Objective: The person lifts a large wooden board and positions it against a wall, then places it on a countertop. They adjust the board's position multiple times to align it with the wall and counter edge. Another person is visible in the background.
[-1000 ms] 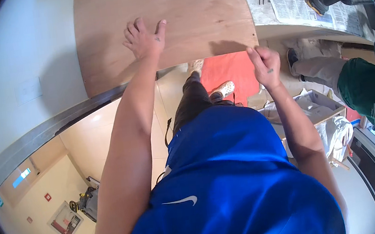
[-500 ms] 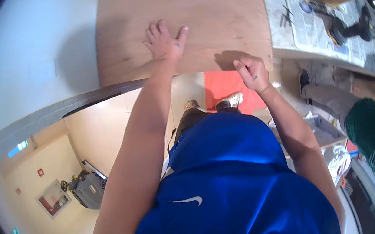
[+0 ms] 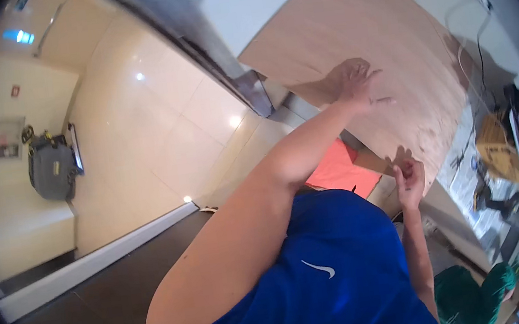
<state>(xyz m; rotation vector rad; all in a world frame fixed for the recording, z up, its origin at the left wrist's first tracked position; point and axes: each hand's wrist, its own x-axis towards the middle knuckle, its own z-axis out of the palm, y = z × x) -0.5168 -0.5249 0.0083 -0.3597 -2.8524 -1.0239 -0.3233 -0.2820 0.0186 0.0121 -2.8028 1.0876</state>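
A large sheet of light brown plywood (image 3: 400,41) lies in front of me, slanting across the view. My left hand (image 3: 359,90) is over its near part with fingers spread; nothing is in it. Whether the palm touches the wood I cannot tell, and its shadow falls on the sheet. Nearer to me, my right hand (image 3: 410,183) is by the sheet's near edge, fingers loosely bent and thumb apart, with no object visible in it.
To the right, a paper-covered worktop holds a cardboard box (image 3: 497,149) and a power tool (image 3: 497,201). A person in green (image 3: 474,297) is at the lower right. A red mat (image 3: 341,168) lies below the sheet. Far left stands a grey machine (image 3: 51,168) by the wall.
My view has swung to the left, so the plywood now appears slanted at the upper right. Both hands stay near the sheet, and the right hand's fingers look looser than before.
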